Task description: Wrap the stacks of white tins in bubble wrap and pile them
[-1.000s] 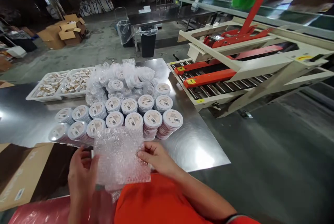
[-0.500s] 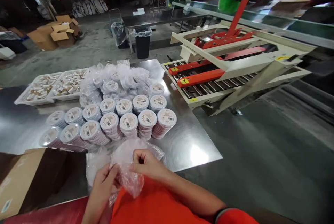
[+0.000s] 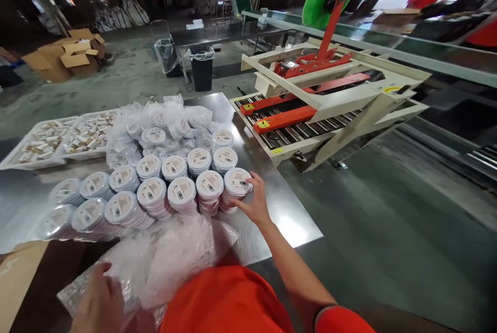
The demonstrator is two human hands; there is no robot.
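My right hand [image 3: 254,203] reaches to the front right stack of round discs [image 3: 237,182], thumb on its near side and fingers on its right edge, closed around the upper part. The discs are pale-rimmed, with a printed barcode label on top. At the lower left my left hand [image 3: 99,299] is slightly blurred, fingers apart, over the left part of the bubble wrap [image 3: 174,255]. That crumpled clear wrap lies spread at the table's front edge, before my orange shirt. Whether the left fingers touch it is hard to see.
Two rows of disc stacks [image 3: 151,190] stand on the metal table [image 3: 287,219]. Behind them are bubble-wrapped bundles [image 3: 155,136] and white baskets [image 3: 17,151] of small cork-coloured and white pieces. A cardboard box [image 3: 23,276] is at left, a roller machine [image 3: 310,110] at right.
My right hand has left the bubble wrap and moved up and right to the front right stack. My left hand has moved down and left; the wrap is spread wider. The view has shifted slightly.
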